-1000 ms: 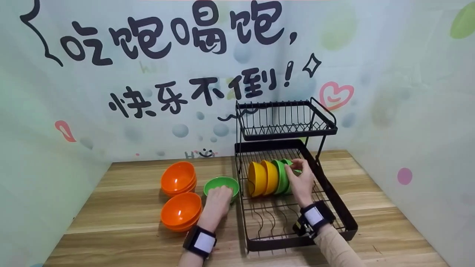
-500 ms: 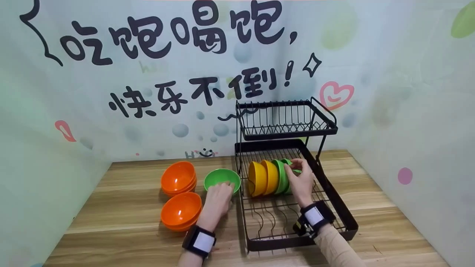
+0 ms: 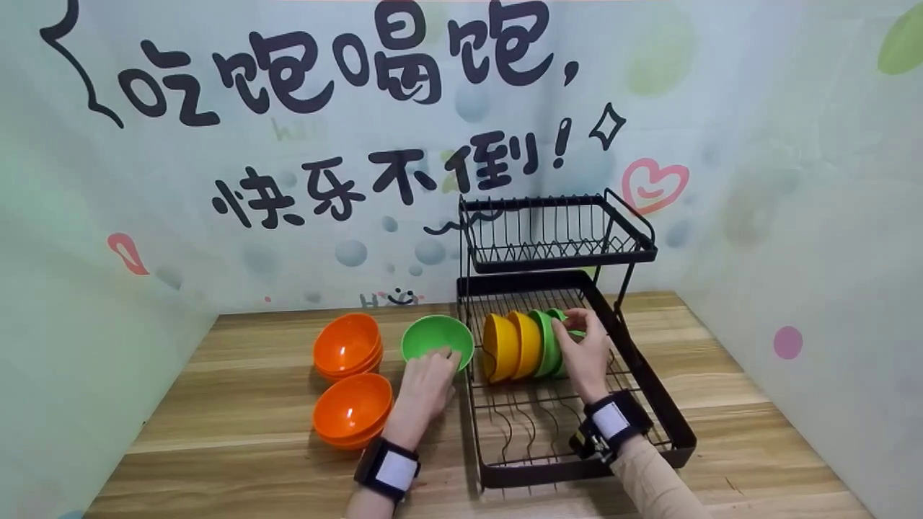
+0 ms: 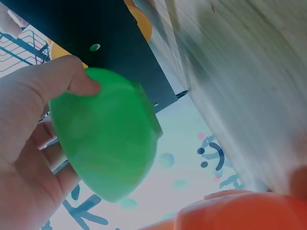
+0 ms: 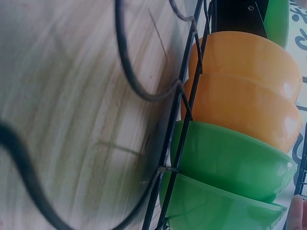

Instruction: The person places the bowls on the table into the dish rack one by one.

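Green bowl: just left of the rack, mouth tilted up and nearward, rim pinched by the left hand, the nearer one. Racked bowls lie rightward, past the rack's left side; right hand there, fingers arched, whether gripping: cannot tell.

We see plain green bowls, orange bowls and yellow bowls, the last looking perhaps orange in the hazy right wrist view. The rack is black, the table brown wood-grained, and the pale wall carries black lettering and a pink heart.
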Motion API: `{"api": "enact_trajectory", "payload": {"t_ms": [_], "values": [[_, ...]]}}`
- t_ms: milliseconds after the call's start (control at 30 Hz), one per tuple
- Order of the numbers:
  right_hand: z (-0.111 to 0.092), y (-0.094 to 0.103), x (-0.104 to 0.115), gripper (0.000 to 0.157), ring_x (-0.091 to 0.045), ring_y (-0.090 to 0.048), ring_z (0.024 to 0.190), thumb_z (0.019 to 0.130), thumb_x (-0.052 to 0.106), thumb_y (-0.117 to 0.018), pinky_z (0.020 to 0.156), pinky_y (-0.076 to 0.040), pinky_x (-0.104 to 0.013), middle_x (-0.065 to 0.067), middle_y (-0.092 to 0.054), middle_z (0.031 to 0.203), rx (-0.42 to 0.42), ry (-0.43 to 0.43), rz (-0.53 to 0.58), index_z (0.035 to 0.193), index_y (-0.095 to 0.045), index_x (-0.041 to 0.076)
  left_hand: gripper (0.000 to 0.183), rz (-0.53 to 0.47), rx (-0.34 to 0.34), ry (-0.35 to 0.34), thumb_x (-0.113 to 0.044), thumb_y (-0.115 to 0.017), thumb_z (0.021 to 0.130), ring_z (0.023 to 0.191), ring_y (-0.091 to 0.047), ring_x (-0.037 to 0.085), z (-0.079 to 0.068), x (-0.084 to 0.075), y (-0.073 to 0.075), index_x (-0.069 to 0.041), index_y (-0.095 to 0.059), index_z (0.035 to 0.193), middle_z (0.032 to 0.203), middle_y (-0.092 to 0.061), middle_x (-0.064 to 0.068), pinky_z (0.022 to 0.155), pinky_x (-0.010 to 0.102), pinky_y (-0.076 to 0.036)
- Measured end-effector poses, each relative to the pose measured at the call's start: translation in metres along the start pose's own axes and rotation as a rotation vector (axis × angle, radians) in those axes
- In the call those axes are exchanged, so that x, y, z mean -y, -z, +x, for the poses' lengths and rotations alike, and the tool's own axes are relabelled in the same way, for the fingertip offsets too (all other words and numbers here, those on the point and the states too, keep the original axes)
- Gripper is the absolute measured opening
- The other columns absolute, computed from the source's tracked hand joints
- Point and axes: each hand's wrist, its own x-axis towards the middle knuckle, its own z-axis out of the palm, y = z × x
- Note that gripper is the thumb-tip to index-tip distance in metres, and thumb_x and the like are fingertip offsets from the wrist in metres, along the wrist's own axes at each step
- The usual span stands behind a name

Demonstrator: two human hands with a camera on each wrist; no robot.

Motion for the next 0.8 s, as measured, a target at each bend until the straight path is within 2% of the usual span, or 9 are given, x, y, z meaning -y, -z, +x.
{"api": "enact_trajectory", "payload": {"t_ms": [133, 233, 333, 467, 567, 667, 800], "values": [[-0.0007, -0.0004, -0.0002, 0.024, -0.011, -0.057, 0.083, 0.086, 0.012, -0.068, 0.074, -0.05, -0.02, -0.013, -0.062, 0.091, 0.027, 0.009, 0.004, 0.105, -0.06, 0.0, 0.035, -0.02, -0.039, -0.016, -0.005, -0.077, 0.062, 0.075, -0.064, 0.022, 0.0002, -0.0001, -0.0009, -0.011, -0.064, 0.094, 0.092, -0.067, 0.005, 0.052, 0.033, -0.051], [-0.001, -0.0001, -0.0001, 0.025, -0.01, -0.057, 0.083, 0.087, 0.013, -0.067, 0.075, -0.049, -0.022, -0.013, -0.062, 0.092, 0.065, 0.015, 0.008, 0.106, -0.059, -0.001, 0.035, -0.022, -0.079, -0.033, -0.005, -0.078, 0.06, 0.075, -0.064, 0.02, 0.0007, -0.0001, -0.001, -0.011, -0.064, 0.092, 0.09, -0.067, 0.004, 0.052, 0.032, -0.051], [-0.0015, 0.0002, -0.0002, 0.024, -0.009, -0.057, 0.083, 0.088, 0.014, -0.066, 0.072, -0.052, -0.025, -0.011, -0.062, 0.092, 0.111, 0.009, 0.041, 0.106, -0.058, 0.001, 0.037, -0.015, -0.11, -0.049, -0.008, -0.082, 0.059, 0.075, -0.064, 0.019, 0.0014, -0.0002, -0.0004, -0.012, -0.063, 0.09, 0.089, -0.066, 0.003, 0.052, 0.032, -0.052], [-0.0013, -0.0005, -0.0011, 0.025, -0.009, -0.058, 0.083, 0.088, 0.014, -0.066, 0.073, -0.057, -0.036, -0.013, -0.061, 0.095, 0.172, -0.002, 0.094, 0.107, -0.057, -0.001, 0.038, -0.012, -0.145, -0.069, -0.01, -0.083, 0.058, 0.076, -0.063, 0.019, 0.0026, -0.0007, 0.0008, -0.013, -0.063, 0.091, 0.088, -0.065, 0.002, 0.052, 0.031, -0.051], [-0.0007, -0.0011, -0.0015, 0.028, -0.009, -0.059, 0.085, 0.089, 0.016, -0.065, 0.076, -0.057, -0.043, -0.014, -0.06, 0.098, 0.22, -0.024, 0.121, 0.109, -0.055, -0.002, 0.034, -0.018, -0.19, -0.09, -0.006, -0.079, 0.06, 0.076, -0.063, 0.018, 0.0039, -0.0013, 0.0013, -0.013, -0.063, 0.089, 0.086, -0.064, 0.002, 0.051, 0.031, -0.05], [-0.0003, -0.0018, -0.0017, 0.03, -0.011, -0.06, 0.089, 0.09, 0.017, -0.064, 0.079, -0.057, -0.043, -0.013, -0.06, 0.102, 0.268, -0.06, 0.159, 0.112, -0.055, 0.0, 0.03, -0.036, -0.24, -0.114, -0.002, -0.075, 0.063, 0.075, -0.063, 0.017, 0.005, -0.0021, 0.0016, -0.013, -0.065, 0.088, 0.085, -0.065, 0.002, 0.052, 0.029, -0.05], [-0.0007, -0.0027, -0.0009, 0.029, -0.022, -0.062, 0.095, 0.09, 0.016, -0.063, 0.078, -0.057, -0.04, -0.013, -0.06, 0.106, 0.315, -0.089, 0.206, 0.114, -0.054, 0.002, 0.025, -0.063, -0.29, -0.15, 0.002, -0.07, 0.067, 0.074, -0.064, 0.016, 0.0059, -0.003, 0.0015, -0.013, -0.066, 0.086, 0.084, -0.066, 0.001, 0.053, 0.027, -0.051]]}}
